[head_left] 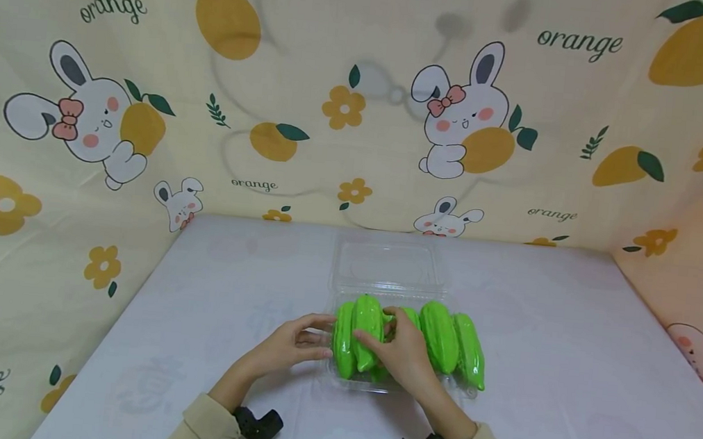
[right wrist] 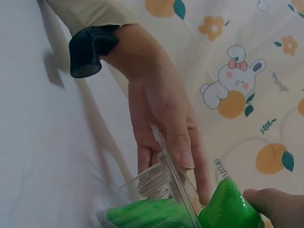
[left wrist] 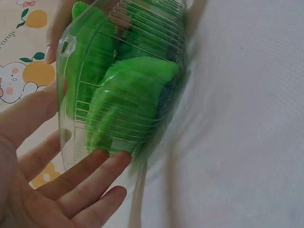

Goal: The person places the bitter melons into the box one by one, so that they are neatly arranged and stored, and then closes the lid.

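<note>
**Q:** Green plastic is under both hands; what does each hand do?

**A:** Left hand (head_left: 290, 345) lies against the left end wall of the clear clamshell tray (head_left: 368, 385); in the left wrist view its fingers (left wrist: 102, 164) are straight, pressed flat to the ribbed wall, steadying and gripping nothing. Right hand (head_left: 399, 353) rests on top of the green toy gourds (head_left: 442, 335), fingers curled over the second one from the left (head_left: 369, 325); in the right wrist view its fingertip (right wrist: 270, 202) touches that gourd's pointed end.

**Q:** Where does the load sit?

**A:** Several gourds lie side by side in the tray, which stands at the near middle of the white table (head_left: 566, 350). The tray's lid (head_left: 388, 264) is hinged open, lying back behind it.

**Q:** How is it likely to handle?

**A:** Judged from the glossy, moulded look, the gourds are stiff, hollow and light, and somewhat slippery; a grip around the thick ridged middle should hold better than a pinch at the tapered tip. The tray is thin and flexible, probably sliding or buckling if pushed, so bracing its end wall is prudent.

**Q:** And around it?

**A:** Printed cloth with rabbits and oranges (head_left: 149, 90) backs the table.
</note>
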